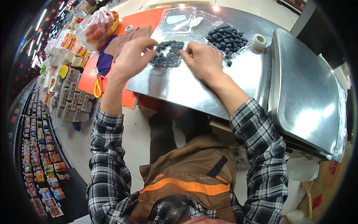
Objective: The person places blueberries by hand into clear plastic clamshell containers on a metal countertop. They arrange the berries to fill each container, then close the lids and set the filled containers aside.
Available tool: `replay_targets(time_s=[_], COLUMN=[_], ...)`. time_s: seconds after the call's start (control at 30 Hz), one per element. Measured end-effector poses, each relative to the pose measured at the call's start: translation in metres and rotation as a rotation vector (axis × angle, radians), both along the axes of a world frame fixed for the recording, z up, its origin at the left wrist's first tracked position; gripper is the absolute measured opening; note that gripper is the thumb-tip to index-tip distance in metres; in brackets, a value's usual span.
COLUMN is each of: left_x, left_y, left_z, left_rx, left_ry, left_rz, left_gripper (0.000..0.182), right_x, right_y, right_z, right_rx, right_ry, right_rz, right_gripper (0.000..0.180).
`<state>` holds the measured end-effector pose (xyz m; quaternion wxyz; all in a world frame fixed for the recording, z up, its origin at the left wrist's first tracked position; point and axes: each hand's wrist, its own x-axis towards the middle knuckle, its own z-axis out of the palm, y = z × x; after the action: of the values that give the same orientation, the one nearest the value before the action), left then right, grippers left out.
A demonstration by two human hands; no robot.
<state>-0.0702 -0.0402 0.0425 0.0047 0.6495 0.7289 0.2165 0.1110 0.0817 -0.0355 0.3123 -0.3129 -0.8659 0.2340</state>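
A clear plastic clamshell box (163, 66) lies on the steel tabletop, with blueberries (169, 57) loosely ringed inside it. My left hand (134, 56) is at the box's left side, thumb and fingers bent; whether a berry is between them I cannot tell. At the right side my right hand (203, 60) rests with its thumb by the berries, its other fingers curled and partly hidden. Beyond it stands a fuller box of blueberries (227, 39), two loose berries (229, 63) near its front corner. The first box's clear lid (177, 21) lies folded back.
A roll of clear film (259, 42) stands beside the steel scale platform (307, 84) on the right. Leftward lie yellow-and-red-handled scissors (98, 85), a purple cloth (105, 60), a brown cloth (125, 37) and a plastic bag of red fruit (95, 29).
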Motion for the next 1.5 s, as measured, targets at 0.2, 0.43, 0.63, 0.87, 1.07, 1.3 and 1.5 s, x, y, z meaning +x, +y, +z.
replay_targets(time_s=[0.2,0.43,0.63,0.87,1.07,1.3,1.5], left_x=[0.009,-0.009,-0.006,0.006,-0.008,0.006,-0.008], left_y=[0.012,0.038,0.034,0.04,0.029,0.035,0.035], left_z=[-0.023,-0.033,-0.032,-0.027,-0.015,-0.029,-0.021], left_rx=[-0.071,0.045,0.1,-0.071,0.126,0.055,0.204], left_ry=[0.047,0.148,0.059,0.085,0.117,0.154,0.056], left_rz=[-0.024,0.051,-0.026,0.016,0.061,0.027,0.025], left_gripper=[0.035,0.026,0.03,0.011,0.011,0.02,0.021], right_x=[0.003,0.001,0.001,0.006,0.009,0.009,0.012], right_y=[0.002,0.005,0.006,0.006,0.006,0.006,0.005], right_z=[0.002,0.001,-0.001,0.004,0.005,0.008,0.009], right_rx=[0.013,0.016,0.024,0.021,0.009,-0.014,-0.007], right_ry=[-0.005,0.001,-0.009,0.006,0.007,-0.004,-0.006], right_rz=[0.011,0.018,0.011,0.01,0.014,0.016,0.007], right_gripper=[0.028,0.028,0.029,0.03,0.029,0.029,0.027])
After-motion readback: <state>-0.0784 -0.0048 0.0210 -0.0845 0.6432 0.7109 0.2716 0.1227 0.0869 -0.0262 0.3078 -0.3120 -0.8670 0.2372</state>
